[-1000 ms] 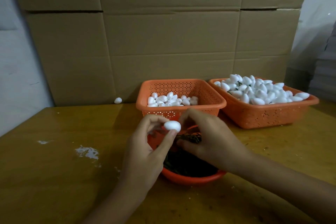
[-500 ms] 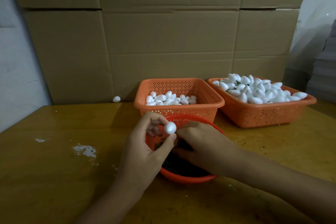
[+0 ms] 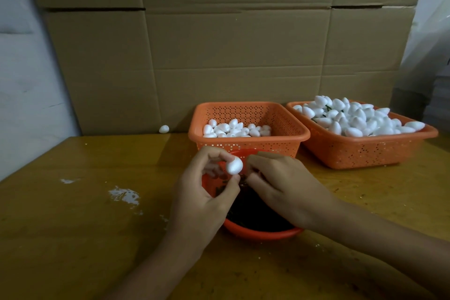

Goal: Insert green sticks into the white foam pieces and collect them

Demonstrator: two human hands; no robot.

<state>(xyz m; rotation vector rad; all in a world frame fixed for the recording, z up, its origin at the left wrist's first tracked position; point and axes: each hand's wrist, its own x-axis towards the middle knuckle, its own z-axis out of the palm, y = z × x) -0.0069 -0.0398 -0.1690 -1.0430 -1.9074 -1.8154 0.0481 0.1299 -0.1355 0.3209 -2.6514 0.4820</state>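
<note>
Head view: left hand (image 3: 202, 192) pinches foam piece (image 3: 234, 165) over bowl's (image 3: 263, 234) far rim. Right hand (image 3: 287, 190) curled just beside it, above sticks (image 3: 253, 214); grip unclear. Basket (image 3: 255, 146) touches bowl's back edge. Wide table (image 3: 97, 226) runs left.

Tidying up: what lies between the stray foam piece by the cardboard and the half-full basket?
Only bare table between the stray foam piece and the half-full basket, in the head view.

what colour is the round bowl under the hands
Orange-red; the bowl shows best in the head view.
</note>
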